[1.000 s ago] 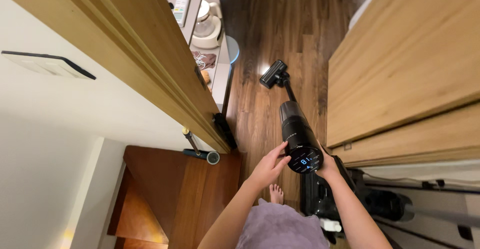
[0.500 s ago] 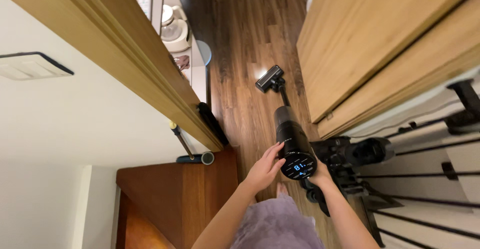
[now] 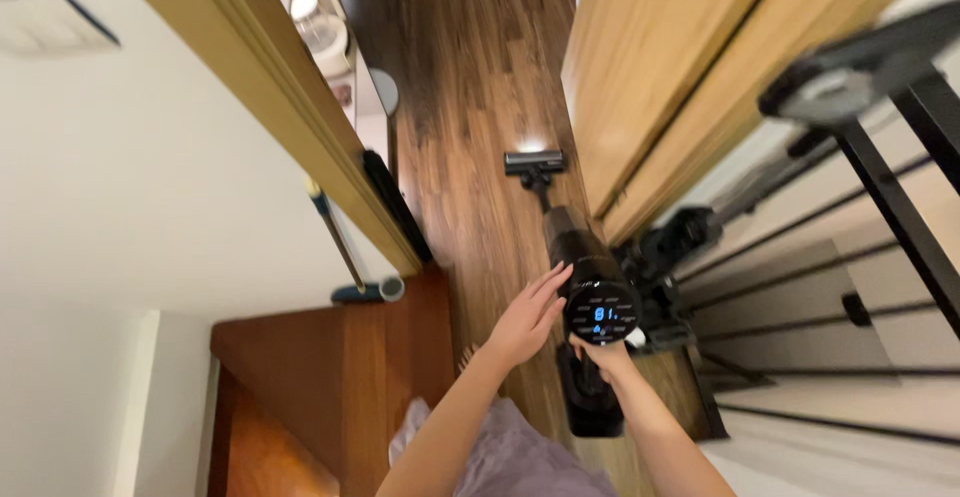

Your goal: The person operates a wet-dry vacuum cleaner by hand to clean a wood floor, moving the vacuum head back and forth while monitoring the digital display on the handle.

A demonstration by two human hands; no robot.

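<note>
Your right hand point(image 3: 603, 354) is clenched around the grip under the black cordless stick vacuum point(image 3: 590, 287), below its round lit display. Your left hand point(image 3: 527, 319) is released, fingers point(image 3: 551, 286) spread and touching the left side of the vacuum body. The vacuum slants down over the dark wooden plank floor point(image 3: 470, 107); its black floor head point(image 3: 534, 162) sits on the floor with a light on, near the light wooden cabinet front point(image 3: 650, 67) at right. A blue-handled mop point(image 3: 340, 247) leans by the white wall point(image 3: 150, 177) at left.
</note>
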